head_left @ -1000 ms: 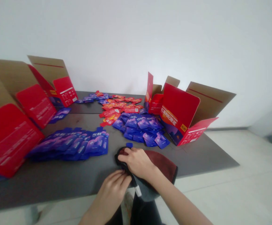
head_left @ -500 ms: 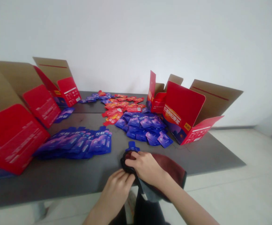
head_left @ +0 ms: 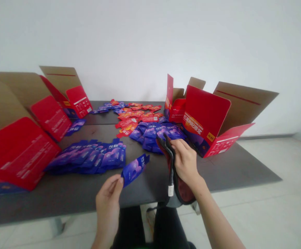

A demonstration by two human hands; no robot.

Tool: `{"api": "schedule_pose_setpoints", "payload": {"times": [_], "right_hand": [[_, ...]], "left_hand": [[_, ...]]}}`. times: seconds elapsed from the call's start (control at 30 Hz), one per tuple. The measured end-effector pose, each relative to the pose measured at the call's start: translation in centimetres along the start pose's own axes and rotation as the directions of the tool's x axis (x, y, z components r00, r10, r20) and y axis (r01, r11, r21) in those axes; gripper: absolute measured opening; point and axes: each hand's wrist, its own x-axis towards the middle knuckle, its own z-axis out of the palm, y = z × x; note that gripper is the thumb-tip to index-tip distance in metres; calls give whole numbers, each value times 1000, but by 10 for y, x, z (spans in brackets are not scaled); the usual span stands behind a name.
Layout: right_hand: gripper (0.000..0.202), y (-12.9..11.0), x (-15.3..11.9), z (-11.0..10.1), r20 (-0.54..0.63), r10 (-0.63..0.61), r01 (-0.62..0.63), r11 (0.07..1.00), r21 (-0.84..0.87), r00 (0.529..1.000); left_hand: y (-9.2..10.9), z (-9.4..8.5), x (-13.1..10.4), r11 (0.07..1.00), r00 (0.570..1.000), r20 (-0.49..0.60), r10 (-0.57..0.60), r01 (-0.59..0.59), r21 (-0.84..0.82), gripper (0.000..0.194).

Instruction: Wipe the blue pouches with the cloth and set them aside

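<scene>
Between the thumb and fingers of my left hand (head_left: 110,193) is a blue-purple spouted pouch (head_left: 134,170), held by one end above the front of the table. My right hand (head_left: 186,160) is closed on a folded brown cloth (head_left: 185,192) with black edging, a grey side and a small white label; it hangs over the table's front edge. Left of the held pouch lies an overlapping row of blue pouches (head_left: 90,157). Behind my right hand is a heap of blue pouches (head_left: 150,135), partly hidden by the cloth.
Open red cartons (head_left: 18,155) stand on the left, with another carton (head_left: 79,100) behind. On the right are a large open red carton (head_left: 207,121) and a smaller carton (head_left: 177,110). Red pouches (head_left: 127,126) lie mid-table. The grey table (head_left: 233,169) ends before a pale floor.
My hands have moved apart. The left now holds the blue pouch away from the cloth; the right has lifted the cloth, folded, up and to the right.
</scene>
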Motion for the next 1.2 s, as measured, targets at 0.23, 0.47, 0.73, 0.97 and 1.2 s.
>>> {"api": "schedule_pose_setpoints", "payload": {"times": [0.23, 0.47, 0.73, 0.97, 1.2], "right_hand": [[26, -10, -16, -5, 46, -49, 47, 997, 60, 998], [24, -20, -28, -4, 7, -136, 135, 986, 94, 991], [23, -15, -45, -8, -90, -175, 182, 980, 75, 981], [28, -14, -57, -32, -344, -215, 225, 974, -11, 914], [28, -6, -67, -35, -406, -264, 260, 963, -66, 875]], "left_hand": [[3, -17, -8, 582, 815, 209, 541, -542, 606, 36], [2, -19, 21, 285, 464, 713, 526, -886, 366, 33], [50, -37, 25, 220, 419, 524, 742, -890, 401, 28], [63, -82, 92, 79, 416, 207, 886, -575, 814, 26], [3, -81, 128, 165, 714, 405, 572, -583, 795, 32]]}}
